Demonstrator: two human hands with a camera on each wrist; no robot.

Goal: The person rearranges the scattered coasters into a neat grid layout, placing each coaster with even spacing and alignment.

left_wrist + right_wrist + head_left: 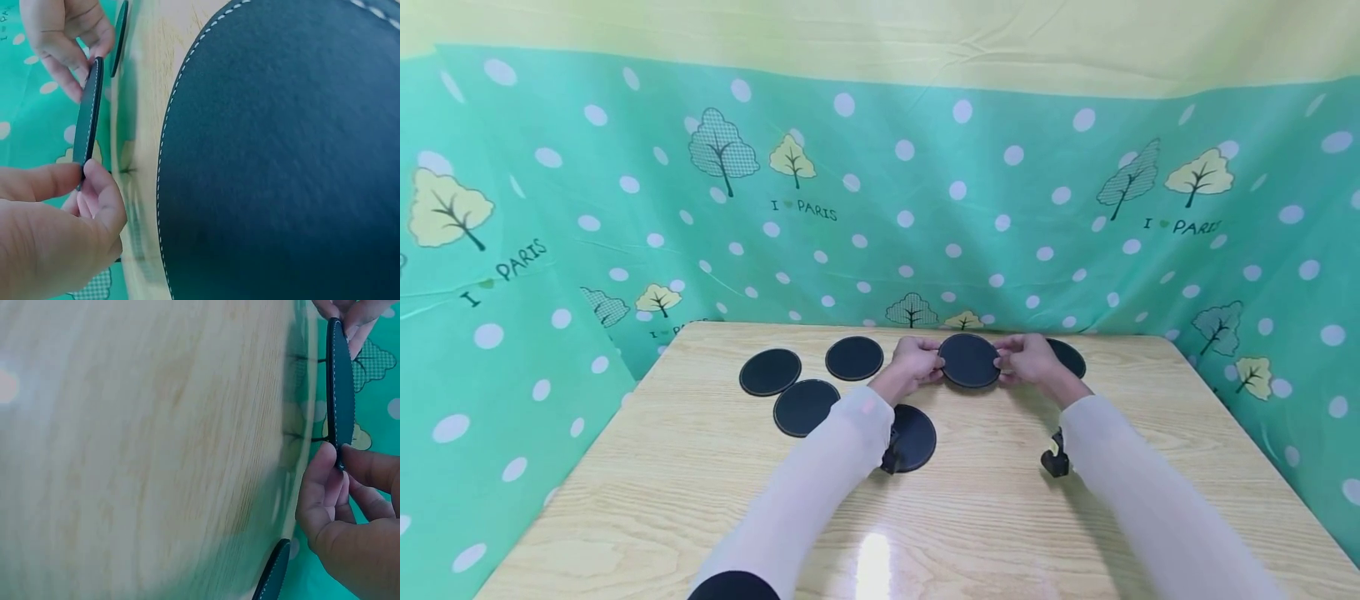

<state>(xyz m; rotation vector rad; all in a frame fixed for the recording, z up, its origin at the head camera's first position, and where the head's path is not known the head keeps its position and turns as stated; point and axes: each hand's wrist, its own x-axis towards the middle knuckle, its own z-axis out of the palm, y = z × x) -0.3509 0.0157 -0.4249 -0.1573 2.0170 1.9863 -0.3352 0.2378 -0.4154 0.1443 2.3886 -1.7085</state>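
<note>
Between my two hands is a round black coaster with pale stitching along its rim. My left hand pinches its left edge with thumb and fingertips, and my right hand pinches the right edge the same way. Seen edge-on in the right wrist view, the held coaster is raised off the wooden table. Below my left forearm lies another black coaster, partly covered by the wrist camera; it looms large in the left wrist view. One more coaster lies just beyond my right hand, partly hidden by it.
On the left of the wooden table three more black coasters lie flat: one far left, one nearer and one at the back. A green dotted cloth hangs behind the table and along its sides.
</note>
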